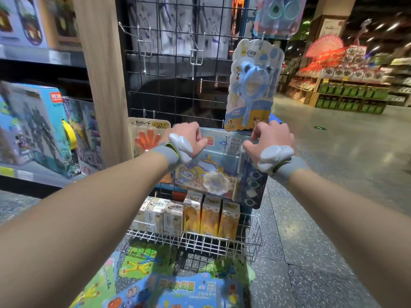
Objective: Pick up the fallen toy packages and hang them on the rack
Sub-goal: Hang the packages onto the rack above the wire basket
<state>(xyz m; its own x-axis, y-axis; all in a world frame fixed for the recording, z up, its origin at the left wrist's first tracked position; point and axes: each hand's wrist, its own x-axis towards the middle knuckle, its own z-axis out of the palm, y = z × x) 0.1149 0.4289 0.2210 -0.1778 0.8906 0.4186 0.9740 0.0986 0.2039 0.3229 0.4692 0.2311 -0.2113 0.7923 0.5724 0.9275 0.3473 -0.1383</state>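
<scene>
Lying on the floor below the wire basket (200, 238): four fallen packages (178, 292). In the basket: six cartons (209, 214). Above it, left hand (189, 138) and right hand (271, 138) each clamped a top corner of one blue blister package (213, 170) against the grid rack (173, 92). Higher up: two hanging packages (253, 85), two hooks (196, 50). Open floor (333, 163) lay right of the basket.

We hold the blue paint-set package (213, 170) by its top edge, left hand (189, 138) and right hand (270, 138) curled over it, against the wire grid rack (178, 63) | blue toy card (253, 85) hangs just above our right hand | orange hand-toy card (148, 136) hangs left | wire basket (195, 241) of boxes below | fallen packages (178, 290) on the near floor
</scene>
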